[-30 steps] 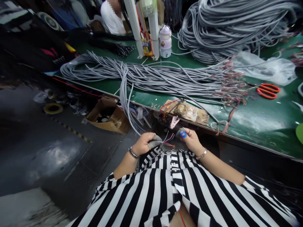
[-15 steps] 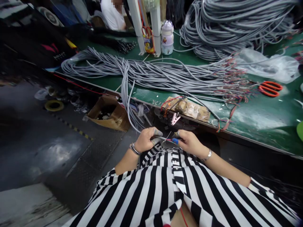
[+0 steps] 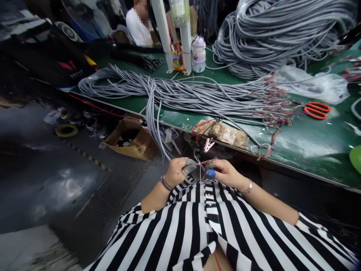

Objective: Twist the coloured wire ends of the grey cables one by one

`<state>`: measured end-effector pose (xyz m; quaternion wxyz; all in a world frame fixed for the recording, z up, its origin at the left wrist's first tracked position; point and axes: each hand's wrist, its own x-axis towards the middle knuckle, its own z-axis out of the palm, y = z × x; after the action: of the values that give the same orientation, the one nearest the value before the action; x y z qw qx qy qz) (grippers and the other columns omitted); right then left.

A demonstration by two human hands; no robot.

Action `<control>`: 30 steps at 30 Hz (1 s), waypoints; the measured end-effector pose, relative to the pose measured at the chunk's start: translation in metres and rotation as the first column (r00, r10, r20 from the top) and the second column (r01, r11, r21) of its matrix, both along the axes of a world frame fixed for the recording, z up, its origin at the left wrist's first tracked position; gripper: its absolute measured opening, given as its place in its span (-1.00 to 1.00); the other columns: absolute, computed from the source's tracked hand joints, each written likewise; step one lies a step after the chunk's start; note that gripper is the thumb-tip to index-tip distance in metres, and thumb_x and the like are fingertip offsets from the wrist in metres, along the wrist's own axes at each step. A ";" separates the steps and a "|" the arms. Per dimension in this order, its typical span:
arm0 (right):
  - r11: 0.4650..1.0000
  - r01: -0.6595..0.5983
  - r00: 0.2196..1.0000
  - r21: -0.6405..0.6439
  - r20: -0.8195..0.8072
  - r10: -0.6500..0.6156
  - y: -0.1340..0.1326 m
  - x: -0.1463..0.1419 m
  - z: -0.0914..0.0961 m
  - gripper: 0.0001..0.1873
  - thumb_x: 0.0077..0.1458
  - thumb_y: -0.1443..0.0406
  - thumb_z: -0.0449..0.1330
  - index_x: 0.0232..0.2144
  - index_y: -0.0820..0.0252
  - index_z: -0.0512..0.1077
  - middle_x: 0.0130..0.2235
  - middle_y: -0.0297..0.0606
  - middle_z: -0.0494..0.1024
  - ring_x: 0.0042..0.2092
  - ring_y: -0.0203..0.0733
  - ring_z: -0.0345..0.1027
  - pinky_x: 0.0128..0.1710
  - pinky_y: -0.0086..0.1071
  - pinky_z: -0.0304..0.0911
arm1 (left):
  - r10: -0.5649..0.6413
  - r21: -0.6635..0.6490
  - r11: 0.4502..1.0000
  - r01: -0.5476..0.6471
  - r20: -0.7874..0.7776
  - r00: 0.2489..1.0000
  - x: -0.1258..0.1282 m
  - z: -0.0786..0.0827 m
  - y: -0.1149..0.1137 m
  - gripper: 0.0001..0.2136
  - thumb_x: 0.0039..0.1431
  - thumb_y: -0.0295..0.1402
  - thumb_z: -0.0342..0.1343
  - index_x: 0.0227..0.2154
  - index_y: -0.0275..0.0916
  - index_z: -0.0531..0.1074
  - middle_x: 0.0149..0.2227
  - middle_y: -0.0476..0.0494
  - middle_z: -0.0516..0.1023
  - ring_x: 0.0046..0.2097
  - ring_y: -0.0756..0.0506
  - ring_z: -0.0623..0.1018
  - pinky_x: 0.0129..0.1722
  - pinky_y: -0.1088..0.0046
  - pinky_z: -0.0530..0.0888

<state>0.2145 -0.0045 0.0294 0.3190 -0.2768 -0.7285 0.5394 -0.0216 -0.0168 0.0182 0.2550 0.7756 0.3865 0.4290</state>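
Close to my striped shirt, my left hand pinches a grey cable near its end, with grey covers on the fingertips. Thin coloured wires, red, blue and white among them, fan out of that cable end between my hands. My right hand, with a blue cover on one digit, has its fingers closed on these wires. Which single wire it grips is too small to tell. The held cable runs back to grey cables hanging over the bench edge from a long bundle.
On the green bench lie orange-handled scissors, a plastic bag, a large cable coil and a taped block with a pink clip. A bottle stands by a post. Below is a cardboard box. A person sits beyond.
The wires at the cable end have spread apart, some now pointing up and down between my hands. Both hands stay close together. The view has tilted slightly upward.
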 end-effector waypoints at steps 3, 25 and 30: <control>0.981 0.182 0.974 -0.063 -0.128 -0.189 -0.001 0.001 -0.004 -0.76 0.20 0.13 0.17 -0.23 0.17 0.46 -0.34 -0.21 0.54 -0.36 -0.21 0.40 -0.33 -0.34 0.33 | -0.103 -0.275 0.950 0.147 0.170 0.980 -0.007 0.005 0.007 -0.65 0.21 -0.11 0.11 -0.44 -0.35 0.51 -0.50 -0.11 0.52 -0.46 0.02 0.48 -0.42 0.54 0.41; 0.949 0.113 0.992 -0.295 -0.014 -0.123 0.009 -0.011 0.001 -0.54 0.09 -0.04 0.19 -0.55 0.20 0.25 -0.59 -0.46 0.20 -0.55 -0.42 -0.01 -0.60 -0.50 -0.04 | -0.552 -0.226 0.818 0.529 -0.052 0.832 -0.011 0.019 0.034 -0.73 0.23 -0.19 0.10 -0.37 -0.32 0.54 -0.43 -0.21 0.57 -0.37 -0.04 0.53 -0.31 0.51 0.41; 0.704 0.358 0.882 -0.613 -0.024 -0.470 0.023 -0.007 -0.014 -0.43 -0.18 -0.13 0.34 -0.58 0.16 0.19 -0.67 -0.55 0.07 -0.64 -0.50 -0.22 -0.69 -0.51 -0.32 | -0.516 -0.125 0.856 0.501 -0.142 0.845 -0.009 0.026 0.042 -0.78 0.23 -0.24 0.12 -0.37 -0.31 0.52 -0.46 -0.17 0.55 -0.38 -0.03 0.52 -0.32 0.51 0.39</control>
<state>0.2074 0.0187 0.0153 0.3937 -0.4694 -0.4102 0.6756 -0.0302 0.0255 0.0447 0.3573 0.8728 0.2049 0.2619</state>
